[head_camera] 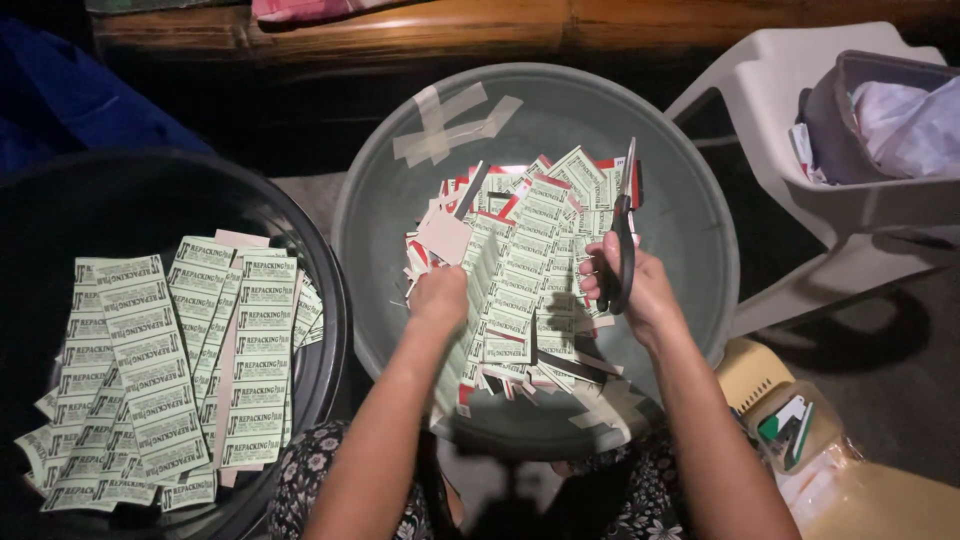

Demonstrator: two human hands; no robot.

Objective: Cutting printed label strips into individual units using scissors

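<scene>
- Printed label sheet [500, 300]: pale green, ruled into small rectangles, draped down the middle of the grey basin [690, 200] on a heap of cut pieces; we hold it at its left edge.
- Left hand [438, 298]: our fingers are clenched on the sheet's near-left edge, knuckles up. We judge a firmer, flatter pull here would keep the paper taut for a straight cut.
- Right hand [630, 285]: fingers threaded through the black loops of the scissors [624, 225], grasping them, blades pointing away from us and up along the sheet's right side. Whether the blades are parted we cannot tell.
- Cutting line: we would follow the printed border between two columns, in long strokes, and keep the left fingers well apart from the blades.
- Cut pieces [560, 375]: loose white, red and green offcuts, lying under and around the sheet in the basin; we would let trimmings fall here.
- Tape strips [450, 125]: pale, crossed, stuck on the basin's far inner wall.
- Black basin [320, 300]: to our left, just beside the grey one, holding finished label strips [180, 370] laid in overlapping columns.
- White plastic chair [800, 100]: to the right, carrying a grey bin [830, 120] of crumpled material.
- Stapler [790, 425]: in a clear bag at lower right, well apart from both hands.
</scene>
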